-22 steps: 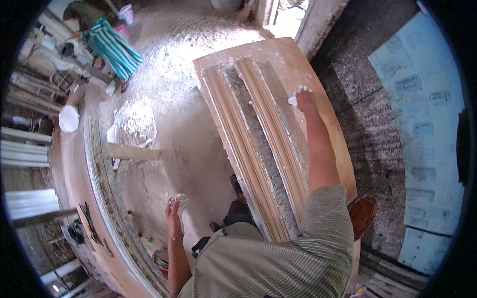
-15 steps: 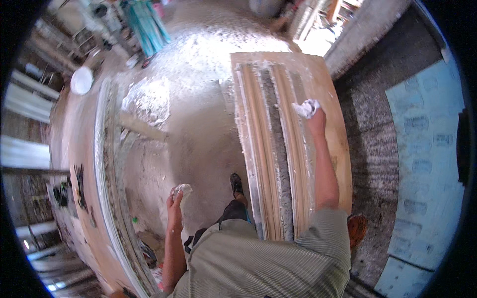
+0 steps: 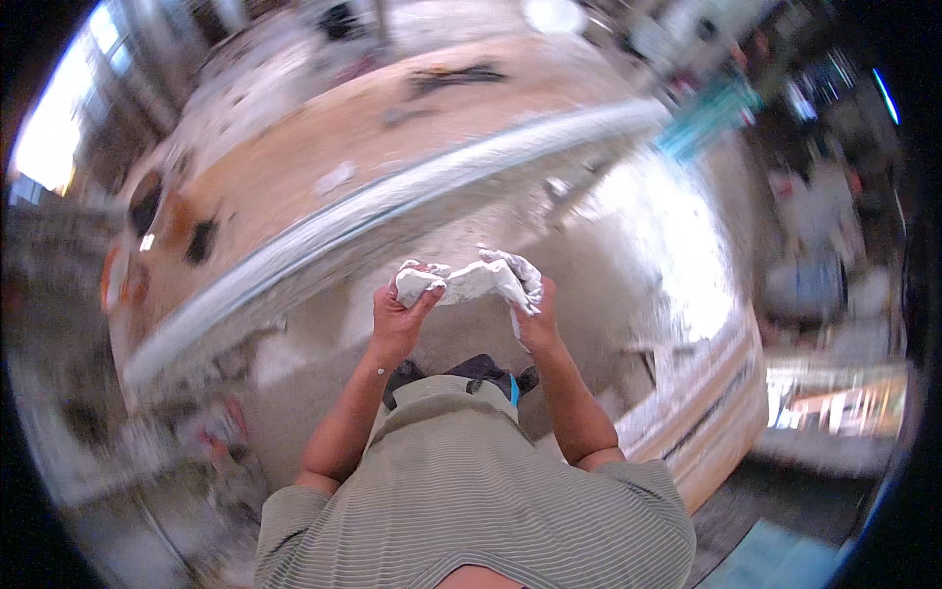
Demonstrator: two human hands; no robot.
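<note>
In front of my body, both hands are raised close together over the floor. My left hand (image 3: 397, 326) is closed round one end of a soft white wad (image 3: 476, 283) that looks wet with plaster. My right hand (image 3: 538, 316) grips the other end, its fingers smeared white. The wad spans the gap between the hands, thinner in the middle; whether it is one piece or two touching, I cannot tell. Beyond the hands a long white moulding (image 3: 392, 187) lies along the near edge of a wooden tabletop (image 3: 285, 191).
Dark tools (image 3: 456, 77) lie on the tabletop's far part. At the lower right stands a board with long ridged strips (image 3: 692, 417). White residue (image 3: 677, 265) covers the floor at right. Teal cloth (image 3: 708, 113) and a white round container (image 3: 554, 16) are farther off.
My view has swung left, from the board with ridged strips to the long moulding. My right hand has left that board with its white wad, and both hands have come together.
</note>
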